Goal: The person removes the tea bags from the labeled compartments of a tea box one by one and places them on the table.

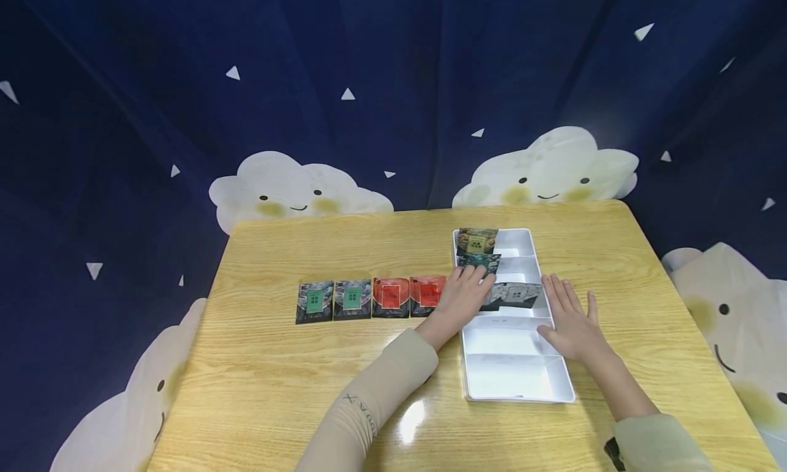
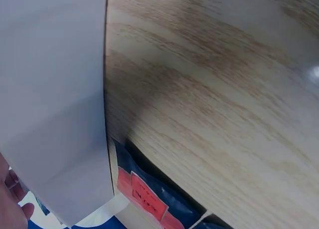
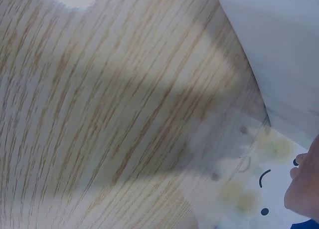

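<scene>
A long white compartment tray (image 1: 516, 380) stands on the table. My left hand (image 1: 464, 294) reaches over its left rim with fingers bent, fingertips overlapping the lower edge of a dark green-labelled packet (image 1: 482, 260). Whether they pinch it I cannot tell. A grey-labelled packet (image 1: 516, 294) lies just right of this hand, and a dark packet is partly hidden beneath the hand. At the far end leans a gold-labelled packet (image 1: 476, 242). My right hand (image 1: 574, 325) rests against the tray's right side, fingers extended; the right wrist view shows part of it (image 3: 304, 186) beside the wall.
Left of the tray, two green-labelled packets (image 1: 315, 301) and two red packets (image 1: 391, 298) lie in a row. The red one nearest the tray is close to my left wrist. A small dark object (image 1: 613, 453) shows by my right sleeve. A dark blue curtain (image 1: 369, 48) hangs behind the table.
</scene>
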`<action>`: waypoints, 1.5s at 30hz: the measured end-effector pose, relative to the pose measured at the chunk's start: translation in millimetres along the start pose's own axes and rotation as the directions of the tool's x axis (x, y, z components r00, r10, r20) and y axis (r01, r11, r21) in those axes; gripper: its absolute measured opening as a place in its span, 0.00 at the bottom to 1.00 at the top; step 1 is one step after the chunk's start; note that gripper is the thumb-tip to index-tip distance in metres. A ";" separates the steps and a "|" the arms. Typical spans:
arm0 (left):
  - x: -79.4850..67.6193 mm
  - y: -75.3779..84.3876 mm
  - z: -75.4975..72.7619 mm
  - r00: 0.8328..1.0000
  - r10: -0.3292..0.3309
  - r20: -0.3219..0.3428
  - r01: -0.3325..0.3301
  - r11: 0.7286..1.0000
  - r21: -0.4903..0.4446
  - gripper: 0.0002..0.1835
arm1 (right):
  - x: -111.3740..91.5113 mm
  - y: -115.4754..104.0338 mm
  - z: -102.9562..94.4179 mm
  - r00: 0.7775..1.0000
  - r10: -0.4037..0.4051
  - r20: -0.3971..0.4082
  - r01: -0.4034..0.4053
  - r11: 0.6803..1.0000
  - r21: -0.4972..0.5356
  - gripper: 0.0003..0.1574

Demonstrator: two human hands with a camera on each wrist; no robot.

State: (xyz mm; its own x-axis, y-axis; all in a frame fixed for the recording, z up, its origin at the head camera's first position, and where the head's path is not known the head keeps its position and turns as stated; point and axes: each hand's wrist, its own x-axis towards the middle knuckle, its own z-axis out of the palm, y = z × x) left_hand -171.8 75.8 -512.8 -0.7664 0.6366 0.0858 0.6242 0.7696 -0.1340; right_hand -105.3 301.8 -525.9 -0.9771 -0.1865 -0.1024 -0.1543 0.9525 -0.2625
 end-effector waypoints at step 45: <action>-47.9 -43.2 -36.2 0.918 -0.138 -0.371 0.086 0.985 -0.152 0.06 | -1.5 1.0 1.9 0.999 -0.016 -0.030 0.016 1.000 0.009 0.58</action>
State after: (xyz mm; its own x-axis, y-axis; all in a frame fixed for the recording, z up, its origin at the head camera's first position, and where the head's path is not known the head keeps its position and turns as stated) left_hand -156.5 13.9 -475.4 -0.7334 0.4969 0.4640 0.5716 0.8201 0.0253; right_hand -103.7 302.5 -527.9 -0.9785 -0.1943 -0.0692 -0.1688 0.9472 -0.2727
